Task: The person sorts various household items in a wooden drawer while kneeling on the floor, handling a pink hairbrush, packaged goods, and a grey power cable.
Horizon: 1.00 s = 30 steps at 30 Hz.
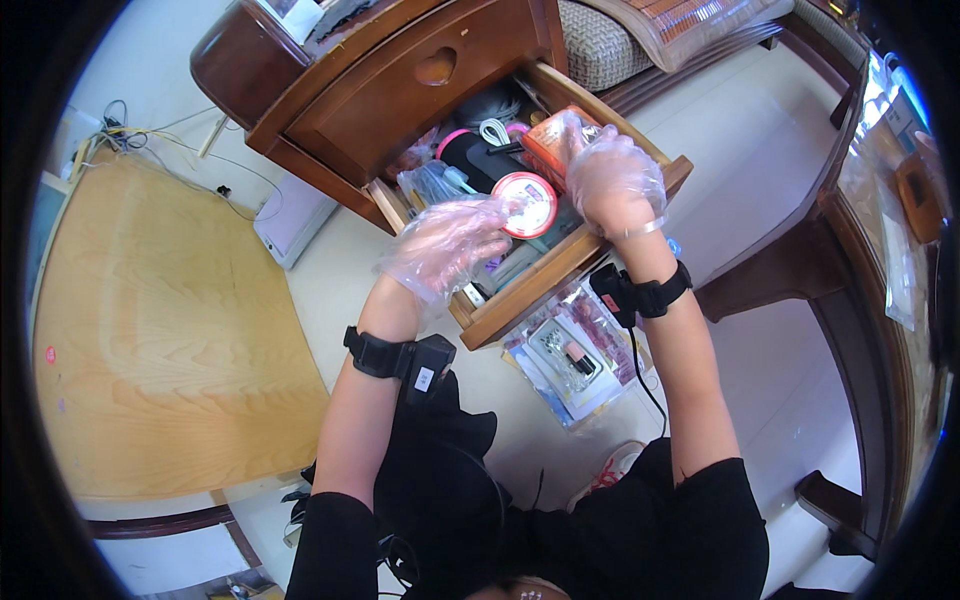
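Both my hands wear clear plastic gloves over a pulled-out wooden drawer (570,259). My left hand (461,240) grips a round container with a red rim and a white face (529,206) by its left side. At the drawer's right side, my right hand (611,176) is closed on an orange-red packet (556,142); its fingertips are partly hidden by glare and the glove. Between and behind the hands lie a black object with a pink rim (476,159), a coiled white cable (494,132), a toothbrush (457,178) and plastic bags.
Below the drawer, a small tray (566,352) with a pink-and-black tube rests on papers on the floor. A light wooden board (172,322) stands at the left, a dark wooden table (847,217) at the right. The cabinet (405,97) rises behind the drawer.
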Each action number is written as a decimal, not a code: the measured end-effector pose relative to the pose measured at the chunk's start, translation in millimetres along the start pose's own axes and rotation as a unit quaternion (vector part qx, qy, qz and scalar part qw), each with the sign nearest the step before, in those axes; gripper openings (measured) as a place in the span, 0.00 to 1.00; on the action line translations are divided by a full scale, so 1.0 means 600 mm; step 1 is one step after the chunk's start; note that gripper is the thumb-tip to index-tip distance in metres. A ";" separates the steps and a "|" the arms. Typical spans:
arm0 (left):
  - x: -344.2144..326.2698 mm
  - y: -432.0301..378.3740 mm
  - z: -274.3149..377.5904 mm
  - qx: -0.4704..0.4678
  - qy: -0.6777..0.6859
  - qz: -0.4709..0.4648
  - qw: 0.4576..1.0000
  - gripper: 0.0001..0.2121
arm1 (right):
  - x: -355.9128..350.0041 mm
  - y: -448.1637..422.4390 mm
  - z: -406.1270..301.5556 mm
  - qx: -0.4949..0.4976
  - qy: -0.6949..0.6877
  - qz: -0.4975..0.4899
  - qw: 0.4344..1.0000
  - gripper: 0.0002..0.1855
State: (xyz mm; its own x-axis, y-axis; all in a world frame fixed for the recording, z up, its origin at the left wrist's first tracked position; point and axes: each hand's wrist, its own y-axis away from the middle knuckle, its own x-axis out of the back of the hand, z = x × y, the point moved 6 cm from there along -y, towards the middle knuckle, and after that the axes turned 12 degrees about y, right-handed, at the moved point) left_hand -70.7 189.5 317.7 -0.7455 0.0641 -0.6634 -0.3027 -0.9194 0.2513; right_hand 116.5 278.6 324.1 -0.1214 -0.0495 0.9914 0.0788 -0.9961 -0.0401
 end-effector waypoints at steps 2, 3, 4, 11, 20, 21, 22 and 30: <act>0.014 0.012 0.015 -0.022 0.016 0.002 1.000 0.16 | -0.038 -0.031 -0.015 -0.060 -0.039 -0.049 0.996 0.27; 0.007 0.020 0.027 -0.092 -0.079 -0.024 0.992 0.16 | -0.056 -0.045 -0.018 -0.082 -0.034 -0.057 0.994 0.27; -0.008 0.041 0.039 -0.166 -0.179 -0.046 0.969 0.15 | -0.056 -0.049 -0.028 -0.079 0.011 -0.026 0.996 0.27; -0.085 0.145 0.099 -0.278 -0.418 -0.052 0.863 0.16 | -0.021 -0.028 -0.056 -0.066 0.098 -0.042 0.992 0.29; 0.017 0.110 0.093 -0.208 0.197 0.099 0.953 0.13 | 0.038 -0.023 -0.061 0.022 0.100 -0.165 0.981 0.43; 0.026 0.110 0.099 -0.222 0.222 0.114 0.943 0.13 | 0.054 -0.024 -0.070 0.053 0.090 -0.199 0.974 0.46; 0.028 0.100 0.099 -0.215 0.243 0.104 0.940 0.13 | 0.055 -0.034 -0.061 0.103 0.140 -0.168 0.970 0.54; 0.024 0.058 0.092 -0.227 0.284 0.066 0.929 0.13 | 0.078 -0.072 -0.023 0.133 -0.017 -0.267 0.954 0.26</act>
State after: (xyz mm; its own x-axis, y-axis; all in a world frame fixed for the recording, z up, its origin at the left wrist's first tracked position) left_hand -124.3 180.0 355.7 -0.2851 -0.1584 -0.9453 0.1476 -0.9818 0.1200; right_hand 94.0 318.2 370.7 -0.1831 0.4669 0.8651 0.2631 -0.8247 0.5007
